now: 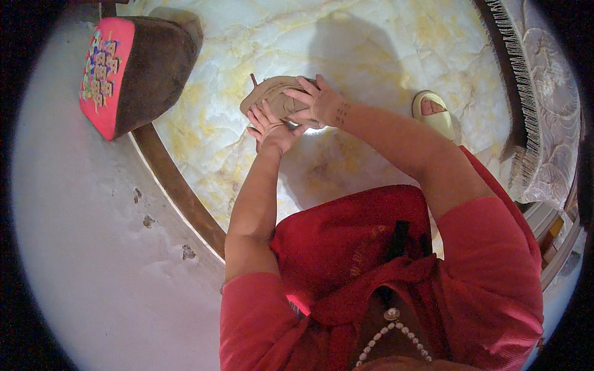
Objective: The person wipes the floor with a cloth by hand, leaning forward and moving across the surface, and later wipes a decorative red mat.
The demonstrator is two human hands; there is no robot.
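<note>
Both of my hands are on a brown folded fabric item [278,95], low over the marble-patterned floor. My left hand [271,129] grips its near left edge with fingers spread across the cloth. On the right side, my right hand [318,104] holds the fabric, its fingers spread and pointing left. The two thumbs come close together at the near edge. A thin dark red strip [253,79] sticks out at the item's far left. Its underside is hidden, so I cannot tell whether it touches the floor.
A dark brown stool [158,69] with a pink, cartoon-printed top [109,69] stands at the left, by the pale wall [106,241] and its brown skirting [181,195]. My slippered foot [434,113] is at the right. Beyond it hangs a fringed, shiny cover [550,102].
</note>
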